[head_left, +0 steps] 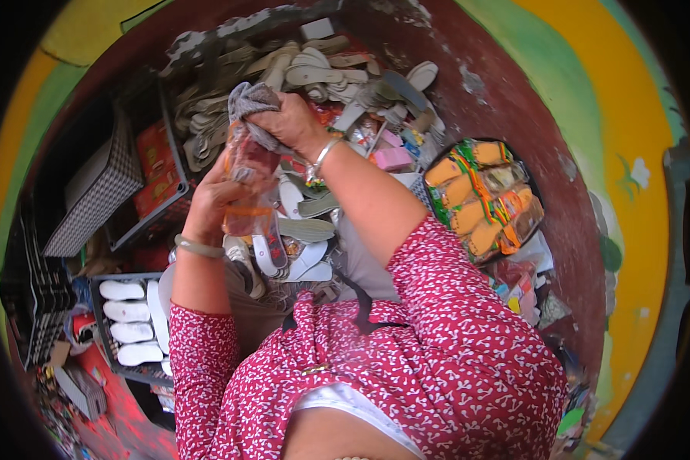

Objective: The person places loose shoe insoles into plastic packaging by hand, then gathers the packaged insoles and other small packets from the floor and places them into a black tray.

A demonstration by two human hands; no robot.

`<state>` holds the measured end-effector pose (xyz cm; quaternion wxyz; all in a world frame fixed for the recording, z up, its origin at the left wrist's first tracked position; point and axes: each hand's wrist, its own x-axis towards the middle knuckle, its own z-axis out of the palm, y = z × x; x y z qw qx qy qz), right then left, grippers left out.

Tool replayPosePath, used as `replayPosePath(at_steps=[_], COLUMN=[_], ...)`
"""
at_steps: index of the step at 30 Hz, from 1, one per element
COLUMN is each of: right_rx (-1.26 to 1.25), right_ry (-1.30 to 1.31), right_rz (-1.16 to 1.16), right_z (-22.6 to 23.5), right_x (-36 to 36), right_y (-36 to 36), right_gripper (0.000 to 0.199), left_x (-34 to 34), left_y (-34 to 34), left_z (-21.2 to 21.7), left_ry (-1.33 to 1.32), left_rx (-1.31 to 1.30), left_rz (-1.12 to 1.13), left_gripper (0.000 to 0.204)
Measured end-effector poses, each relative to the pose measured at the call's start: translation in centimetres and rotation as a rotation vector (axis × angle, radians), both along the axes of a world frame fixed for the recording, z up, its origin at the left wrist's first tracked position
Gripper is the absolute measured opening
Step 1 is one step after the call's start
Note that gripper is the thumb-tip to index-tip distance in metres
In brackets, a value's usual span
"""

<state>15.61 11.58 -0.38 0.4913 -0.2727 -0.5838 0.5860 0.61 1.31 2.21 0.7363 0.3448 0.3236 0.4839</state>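
In my right hand [295, 123] a crumpled grey cloth [251, 101] is gripped, held up in front of me over the pile. Just below it, my left hand [213, 193] has its fingers closed on a clear plastic bag [254, 157] with orange bands. The cloth's lower end meets the top of the bag; whether it goes inside I cannot tell. Under the bag lie loose insoles, among them a grey-green one [307, 229] and a white one [268, 253] in clear wrapping.
A heap of pale insoles [314, 73] lies against the dark red wall [506, 84]. To the right stands a container of packed orange insoles [479, 203]. On the left are a crate of white insoles [128, 310], a checked box [100, 192] and a red patterned box [155, 172].
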Motion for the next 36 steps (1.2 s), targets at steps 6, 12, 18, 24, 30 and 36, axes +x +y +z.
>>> replayPosePath(at_steps=[6,12,18,24,30,36], right_rx=[-0.141,0.138,-0.198,-0.299,-0.271,-0.307], right_ry=[-0.363,-0.699,-0.268,0.04,0.18,0.422], right_rz=[-0.463,0.285,0.407,0.359,0.114,-0.407], right_z=[-4.7,-2.9,0.3,2.9,0.4,2.1], right_x=[5.3,0.4,1.0,3.8,6.3,18.1], right_y=[5.8,0.0,-2.0,-2.8,-5.0,-6.9], right_gripper=[0.046,0.045,0.031,0.033,0.029,0.026], left_x=[-1.4,-1.7,-1.6,0.1,3.8,4.5], left_y=[0.6,2.6,2.7,2.8,1.9,2.5], left_z=[-0.7,-4.6,-3.9,-4.2,-2.8,-2.7], left_ry=[-0.257,-0.105,-0.366,0.193,0.47,0.275], left_rx=[0.18,0.01,-0.022,0.116,0.352,0.212], left_rz=[0.203,0.251,0.133,0.399,0.177,0.135], left_gripper=[0.054,0.031,0.03,0.034,0.041,0.057])
